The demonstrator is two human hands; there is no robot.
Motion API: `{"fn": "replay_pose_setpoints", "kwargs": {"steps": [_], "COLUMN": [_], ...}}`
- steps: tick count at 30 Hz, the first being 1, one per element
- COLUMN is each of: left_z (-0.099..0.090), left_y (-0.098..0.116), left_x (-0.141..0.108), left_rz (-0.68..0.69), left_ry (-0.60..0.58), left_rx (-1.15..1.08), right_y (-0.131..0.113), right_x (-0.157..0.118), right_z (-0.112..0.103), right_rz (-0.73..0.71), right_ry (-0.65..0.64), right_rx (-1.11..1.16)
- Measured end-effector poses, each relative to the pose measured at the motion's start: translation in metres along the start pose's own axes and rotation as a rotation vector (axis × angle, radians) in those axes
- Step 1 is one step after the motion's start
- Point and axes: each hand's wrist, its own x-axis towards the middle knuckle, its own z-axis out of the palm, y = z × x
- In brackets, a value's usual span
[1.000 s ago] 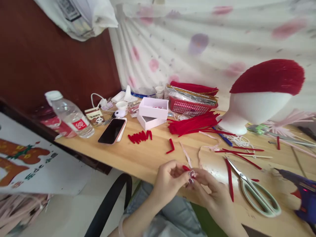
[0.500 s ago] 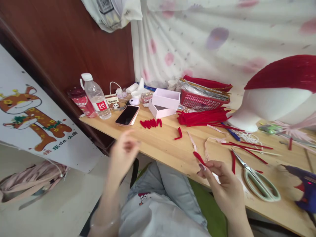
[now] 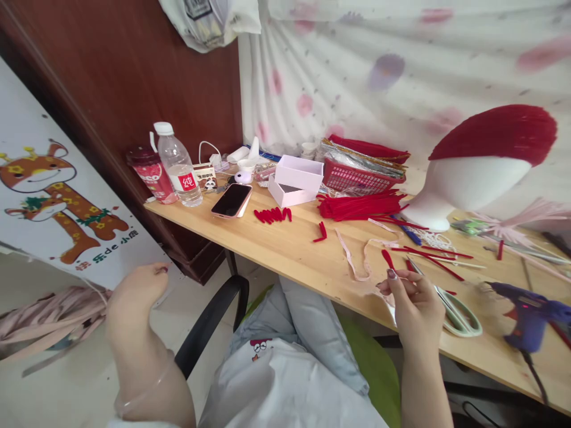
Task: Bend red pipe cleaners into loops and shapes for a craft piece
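My right hand pinches a short red pipe cleaner piece between thumb and fingers, over the front part of the table. Its rounded red end sticks up above the fingertips. Just right of that hand lie scissors with pale green handles, partly covered by it. My left hand is out past the table's left end, above the floor, bent at the wrist. Most of its fingers are hidden, so what it holds, if anything, does not show. On the table are a zigzag red pipe cleaner and a bent red piece.
A bundle of red pipe cleaners lies before a red basket. Right of it stands a mannequin head with a red covering. A blue glue gun, phone, water bottle and open box are also around.
My left hand has swung left and down, away from the table's front edge. My right hand, still pinching the red piece, has shifted slightly right. The view has turned a little.
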Motion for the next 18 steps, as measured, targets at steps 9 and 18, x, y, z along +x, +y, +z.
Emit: {"fn": "replay_pose_setpoints", "kwargs": {"steps": [9,18], "left_z": [0.003,0.014], "left_y": [-0.013,-0.02], "left_x": [-0.004,-0.004], "left_rz": [-0.024,-0.016], "left_ry": [-0.089,-0.069], "left_rx": [-0.009,-0.077], "right_y": [0.011,0.027], "right_x": [-0.002,0.0], "right_z": [-0.006,-0.005], "right_rz": [0.029,-0.022], "right_ry": [0.014,0.045], "right_rx": [-0.06,-0.034]}}
